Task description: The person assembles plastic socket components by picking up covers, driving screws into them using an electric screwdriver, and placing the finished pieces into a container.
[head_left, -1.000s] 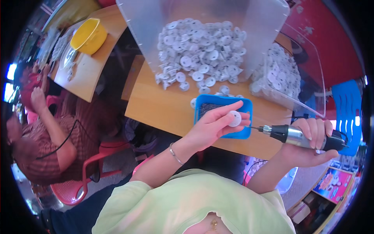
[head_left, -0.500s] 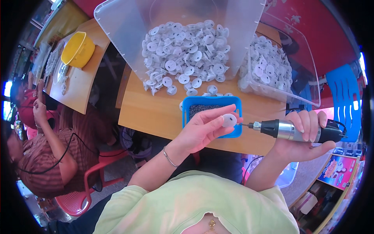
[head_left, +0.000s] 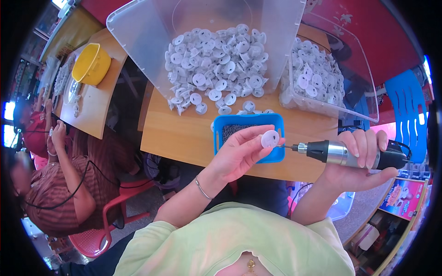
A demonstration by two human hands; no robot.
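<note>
Now L hand (head_left: 239, 154) pinches white disc (head_left: 270, 139); R hand (head_left: 363, 158) levels electric screwdriver (head_left: 343, 154).

You are wearing a pale green top, loose and soft in its folds, with short sleeves that end above the elbows, so both forearms are bare. At the neckline a small gold-coloured pendant (head_left: 251, 265) hangs at the middle of your chest. Around your left wrist sits a thin silver-coloured bangle (head_left: 202, 188), a plain narrow ring. Your left hand (head_left: 239, 154) and right hand (head_left: 361, 158) are bare, without gloves, and no rings show on the fingers (head_left: 363, 140).
</note>
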